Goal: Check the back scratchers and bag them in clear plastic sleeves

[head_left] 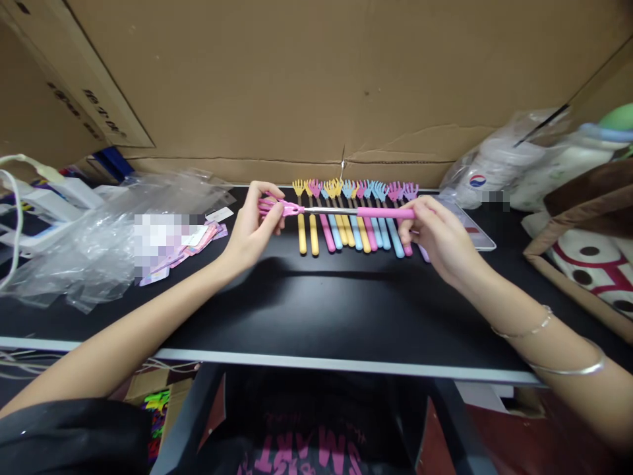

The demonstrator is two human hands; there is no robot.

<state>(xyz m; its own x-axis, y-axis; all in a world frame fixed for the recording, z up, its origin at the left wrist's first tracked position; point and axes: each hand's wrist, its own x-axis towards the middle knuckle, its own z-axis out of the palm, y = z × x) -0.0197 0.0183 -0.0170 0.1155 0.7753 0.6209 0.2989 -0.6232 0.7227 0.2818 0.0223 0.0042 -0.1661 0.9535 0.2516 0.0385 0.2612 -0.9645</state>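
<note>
A pink back scratcher (380, 212) with a silver metal shaft is held level above the black table. My left hand (257, 221) closes on its pink claw head, fingers partly covering it. Around the end of the pink handle wraps my right hand (438, 237). Behind it lies a row of several back scratchers (349, 227) in yellow, pink, blue and purple, side by side with claws toward the back wall. The held one hides part of that row.
Clear plastic bags (99, 231) and a pile of printed cards (198, 241) lie at the left. A cardboard panel (297, 86) rises behind the table (316, 316). At the right are a bagged white cup (504, 161), a flat tablet-like device (477, 227) and a patterned bag (588, 257).
</note>
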